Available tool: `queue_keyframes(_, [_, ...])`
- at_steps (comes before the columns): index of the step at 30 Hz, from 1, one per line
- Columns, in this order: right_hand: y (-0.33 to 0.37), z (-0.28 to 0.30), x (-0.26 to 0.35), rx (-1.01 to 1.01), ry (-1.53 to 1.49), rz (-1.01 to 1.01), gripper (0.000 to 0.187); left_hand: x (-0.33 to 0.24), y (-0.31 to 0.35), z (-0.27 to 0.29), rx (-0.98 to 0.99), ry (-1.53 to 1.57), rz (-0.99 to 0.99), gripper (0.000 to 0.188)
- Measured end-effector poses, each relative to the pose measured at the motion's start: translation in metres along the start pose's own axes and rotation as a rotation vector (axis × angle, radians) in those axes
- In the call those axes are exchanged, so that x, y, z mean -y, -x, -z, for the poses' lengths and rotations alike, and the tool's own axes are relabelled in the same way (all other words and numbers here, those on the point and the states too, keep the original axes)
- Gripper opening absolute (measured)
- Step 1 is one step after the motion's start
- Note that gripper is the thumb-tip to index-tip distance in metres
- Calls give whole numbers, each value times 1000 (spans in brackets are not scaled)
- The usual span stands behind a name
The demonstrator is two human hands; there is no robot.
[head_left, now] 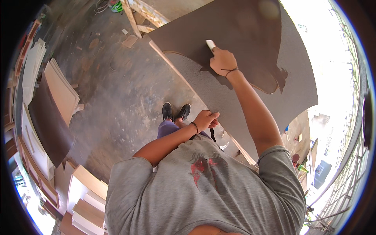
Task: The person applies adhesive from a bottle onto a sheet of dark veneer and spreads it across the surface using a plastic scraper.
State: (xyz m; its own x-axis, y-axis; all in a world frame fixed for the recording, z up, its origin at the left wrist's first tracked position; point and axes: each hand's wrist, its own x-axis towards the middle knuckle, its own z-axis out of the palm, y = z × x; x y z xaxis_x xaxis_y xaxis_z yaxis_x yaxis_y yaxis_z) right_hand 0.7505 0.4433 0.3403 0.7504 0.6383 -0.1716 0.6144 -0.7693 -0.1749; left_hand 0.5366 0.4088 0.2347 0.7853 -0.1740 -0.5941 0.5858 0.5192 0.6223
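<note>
My right hand (224,62) is closed on a white, flat-edged spreader (210,44), its blade held against a large grey board (297,58). A wet dark-brown coating (239,23) covers the far part of the board, with a ragged front edge just around and to the right of this hand. Close to my waist, my left hand (205,120) hangs with curled fingers beside the board's near edge. Whether those fingers hold anything is hidden; a short black strap (212,135) dangles just below them.
A worn wooden trestle (137,17) stands at the board's far left corner. Stained concrete floor (113,86) with scraps lies to the left. Stacked pale panels (60,92) and a dark brown sheet (49,117) lean at far left. A metal grille (348,172) runs along the right.
</note>
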Motion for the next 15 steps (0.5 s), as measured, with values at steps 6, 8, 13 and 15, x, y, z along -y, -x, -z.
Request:
queue_keyframes(6, [-6, -4, 67, 94, -41, 147, 32, 14, -10, 7, 103, 54, -43, 41])
queue_keyframes(8, [-6, -6, 79, 95, -35, 188, 34, 20, -14, 8, 125, 78, -75, 40])
queue_keyframes(13, [-5, -12, 102, 146, -17, 269, 33, 14, -12, 9, 134, -4, -67, 40])
queue_keyframes(15, [-3, -12, 105, 156, -10, 289, 32, 13, -12, 9, 136, -18, -64, 39])
